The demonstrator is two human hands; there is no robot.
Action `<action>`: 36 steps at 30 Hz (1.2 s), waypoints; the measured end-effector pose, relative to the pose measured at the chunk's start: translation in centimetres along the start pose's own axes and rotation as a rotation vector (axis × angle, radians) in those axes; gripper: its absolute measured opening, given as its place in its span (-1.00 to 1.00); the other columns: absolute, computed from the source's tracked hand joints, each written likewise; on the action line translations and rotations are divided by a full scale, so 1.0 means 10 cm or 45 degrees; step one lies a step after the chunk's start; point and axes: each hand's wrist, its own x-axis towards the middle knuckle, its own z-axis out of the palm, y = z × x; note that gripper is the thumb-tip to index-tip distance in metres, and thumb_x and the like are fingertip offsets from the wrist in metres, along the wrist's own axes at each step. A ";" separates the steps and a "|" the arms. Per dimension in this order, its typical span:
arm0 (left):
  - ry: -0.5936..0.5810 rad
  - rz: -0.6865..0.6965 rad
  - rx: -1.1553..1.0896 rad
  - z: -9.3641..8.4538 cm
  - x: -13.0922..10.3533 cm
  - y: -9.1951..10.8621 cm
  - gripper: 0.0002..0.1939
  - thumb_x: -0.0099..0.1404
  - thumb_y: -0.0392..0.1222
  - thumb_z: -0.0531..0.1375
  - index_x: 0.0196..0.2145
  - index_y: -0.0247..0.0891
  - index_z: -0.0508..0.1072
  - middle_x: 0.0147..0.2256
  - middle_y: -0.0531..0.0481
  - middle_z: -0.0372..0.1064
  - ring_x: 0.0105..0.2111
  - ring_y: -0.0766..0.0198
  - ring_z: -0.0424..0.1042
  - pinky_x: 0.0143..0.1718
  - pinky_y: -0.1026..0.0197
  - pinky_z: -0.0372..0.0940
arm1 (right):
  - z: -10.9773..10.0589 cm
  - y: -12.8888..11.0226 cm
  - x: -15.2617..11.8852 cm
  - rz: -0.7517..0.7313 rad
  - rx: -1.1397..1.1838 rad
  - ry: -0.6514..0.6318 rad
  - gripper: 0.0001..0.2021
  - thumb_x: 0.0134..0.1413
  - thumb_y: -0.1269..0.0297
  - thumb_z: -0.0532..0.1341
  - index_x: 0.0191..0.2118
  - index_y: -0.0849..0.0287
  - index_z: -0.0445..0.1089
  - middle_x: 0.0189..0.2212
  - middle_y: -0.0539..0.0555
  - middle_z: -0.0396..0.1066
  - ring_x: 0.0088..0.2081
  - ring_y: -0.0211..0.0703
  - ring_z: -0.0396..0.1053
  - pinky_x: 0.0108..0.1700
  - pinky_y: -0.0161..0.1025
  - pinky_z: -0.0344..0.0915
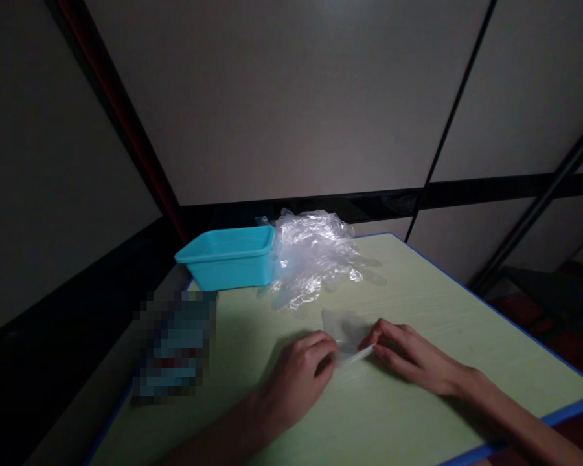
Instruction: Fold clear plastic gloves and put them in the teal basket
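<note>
A small, thin whitish translucent sheet (346, 329) is held low over the pale green table (427, 291), between my two hands. My left hand (304, 372) pinches its left edge with curled fingers. On the other side, my right hand (408, 353) grips the right edge between thumb and fingers. Beyond the hands lies a loose heap of crinkled clear plastic (315, 249). It touches or nearly touches the right end of a turquoise plastic basket (233, 268).
At the table's left edge lies a pixelated, dark bluish item (177, 349). Light panels (296, 103) with black strips stand behind the table. A blue edging (471, 291) runs round the tabletop. Dark furniture (539, 288) stands at the right.
</note>
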 end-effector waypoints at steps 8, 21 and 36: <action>0.063 -0.262 -0.295 0.03 0.13 -0.08 -0.83 0.13 -0.36 0.11 -0.59 -0.30 0.39 -0.50 0.04 0.33 -0.46 0.32 0.31 -0.43 0.32 0.18 | 0.11 0.21 0.15 0.133 0.297 0.063 -0.91 0.09 0.26 0.06 -0.32 0.15 0.15 -0.54 -0.06 0.24 -0.53 -0.30 0.18 -0.54 -0.37 0.07; 0.078 -0.710 -0.748 0.05 0.36 -0.29 -0.90 -0.02 -0.36 0.11 -0.52 -0.28 0.21 -0.57 0.17 0.22 -0.63 0.40 0.38 -0.74 0.48 0.13 | 0.20 0.29 0.51 0.325 0.599 0.343 -0.75 0.01 0.26 0.07 -0.20 0.14 -0.01 -0.63 -0.14 0.18 -0.63 -0.31 0.14 -0.63 -0.39 0.04; 0.166 -0.646 -0.787 0.14 0.30 -0.35 -0.55 0.03 -0.48 0.02 -0.15 -0.12 0.02 -0.48 0.24 0.11 -0.64 0.47 0.33 -0.78 0.52 0.15 | 0.33 0.02 0.37 -0.164 -0.535 -0.128 -0.34 0.14 -0.04 -0.07 0.23 0.30 -0.15 0.20 0.27 -0.11 0.21 -0.02 -0.16 0.19 0.04 -0.17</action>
